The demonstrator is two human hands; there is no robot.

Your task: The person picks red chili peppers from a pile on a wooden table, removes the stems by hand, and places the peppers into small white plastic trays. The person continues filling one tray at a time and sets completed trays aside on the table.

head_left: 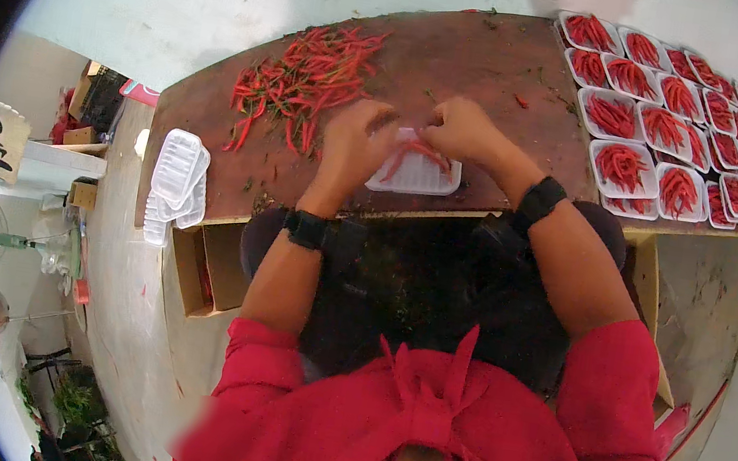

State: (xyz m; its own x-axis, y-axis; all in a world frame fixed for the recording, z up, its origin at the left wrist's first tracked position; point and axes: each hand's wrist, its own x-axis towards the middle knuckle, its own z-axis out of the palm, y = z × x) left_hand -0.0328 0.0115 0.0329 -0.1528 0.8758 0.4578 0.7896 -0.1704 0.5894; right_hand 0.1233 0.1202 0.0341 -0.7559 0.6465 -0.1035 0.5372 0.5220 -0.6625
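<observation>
At your far left, clear plastic trays [178, 168] lie in an overlapping stack at the end of the brown table [479, 53]. Next comes a loose heap of red chillies [311, 71], some with green stems, spread toward the table's back. Your left hand [360, 140] is just right of the heap, fingers curled, beside the left end of a white tray [413, 183]. That tray sits between your hands near the table's front edge, with a few chillies [419, 155] in it. Your right hand [468, 131], apart from the left, bends its fingers over the tray's back side; you cannot tell whether either hand grips anything. Farther right, filled white trays [622, 176] stand in close rows, some stacked.
</observation>
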